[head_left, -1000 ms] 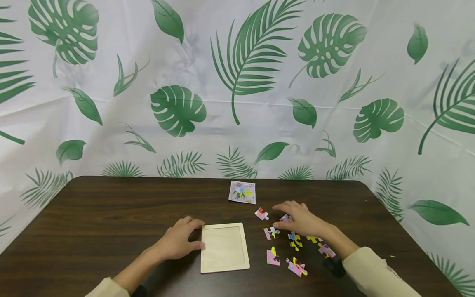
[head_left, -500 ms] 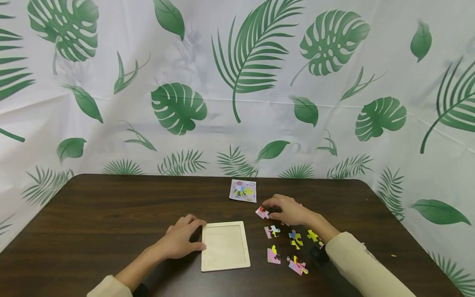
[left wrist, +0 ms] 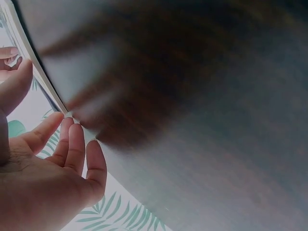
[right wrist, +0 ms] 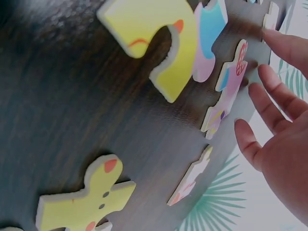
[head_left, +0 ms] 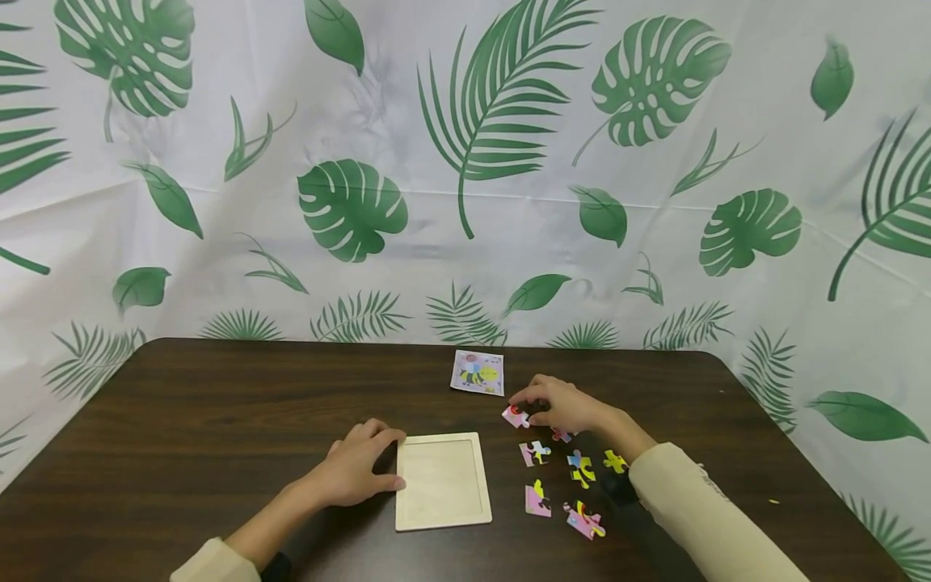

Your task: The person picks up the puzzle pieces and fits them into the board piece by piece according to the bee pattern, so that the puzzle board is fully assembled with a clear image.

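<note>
A square wooden puzzle tray [head_left: 444, 482] with a raised rim lies on the dark table. My left hand [head_left: 355, 469] rests at its left edge, index fingertip by the upper corner and thumb lower down; in the left wrist view the fingers [left wrist: 98, 166] are gently bent. My right hand [head_left: 563, 404] reaches over the pieces, thumb and index fingertips right at a pink puzzle piece with a red patch [head_left: 516, 416], which lies on the table. In the right wrist view the lower fingers [right wrist: 248, 142] are loosely bent, with nothing between them. Another pink piece [head_left: 562, 435] is partly hidden under this hand.
Several more pieces lie right of the tray: pink-and-blue [head_left: 534, 453], blue-and-yellow [head_left: 581, 469], yellow [head_left: 615, 461], pink-yellow [head_left: 538, 499], pink with a yellow curve [head_left: 585, 521]. A bee picture card [head_left: 477, 373] lies toward the back. A leaf-print cloth [head_left: 465, 162] hangs behind.
My right hand has moved left and away across the table, from above the far pieces to the pink-and-red one, its thumb and index finger drawing in around it. The left hand stays at the tray.
</note>
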The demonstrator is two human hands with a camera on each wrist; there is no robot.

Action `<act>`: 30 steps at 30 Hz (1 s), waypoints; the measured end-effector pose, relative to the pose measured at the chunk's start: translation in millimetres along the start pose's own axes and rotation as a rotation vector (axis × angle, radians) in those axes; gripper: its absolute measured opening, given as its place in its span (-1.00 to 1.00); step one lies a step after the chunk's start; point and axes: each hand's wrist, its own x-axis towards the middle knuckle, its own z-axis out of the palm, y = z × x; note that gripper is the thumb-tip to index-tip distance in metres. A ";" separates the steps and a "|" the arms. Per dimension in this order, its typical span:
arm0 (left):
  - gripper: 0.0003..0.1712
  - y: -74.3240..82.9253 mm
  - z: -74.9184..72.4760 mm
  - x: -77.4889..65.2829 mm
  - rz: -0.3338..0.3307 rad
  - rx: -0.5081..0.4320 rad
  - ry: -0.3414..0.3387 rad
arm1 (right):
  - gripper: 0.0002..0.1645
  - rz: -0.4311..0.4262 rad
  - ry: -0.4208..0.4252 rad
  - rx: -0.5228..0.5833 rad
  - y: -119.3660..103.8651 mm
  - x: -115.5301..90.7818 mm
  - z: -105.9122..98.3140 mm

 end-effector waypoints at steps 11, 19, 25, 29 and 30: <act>-0.36 -0.5 0.3 -0.3 0.002 0.007 -0.001 | -0.79 0.009 0.032 0.009 1.2 1.9 2.7; -0.37 0.4 1.0 -1.0 0.007 0.011 -0.001 | -0.81 0.016 0.048 0.025 -0.6 3.3 5.4; -0.36 0.5 1.1 -0.6 0.001 0.015 -0.001 | -0.81 0.019 0.046 0.044 -1.9 4.0 4.3; -0.35 -1.0 1.5 0.4 -0.005 0.019 0.004 | -0.81 0.013 0.045 0.044 -2.2 4.3 4.4; -0.35 -1.1 1.6 0.4 -0.007 0.019 0.004 | -0.82 0.015 0.045 0.044 -2.4 4.2 4.4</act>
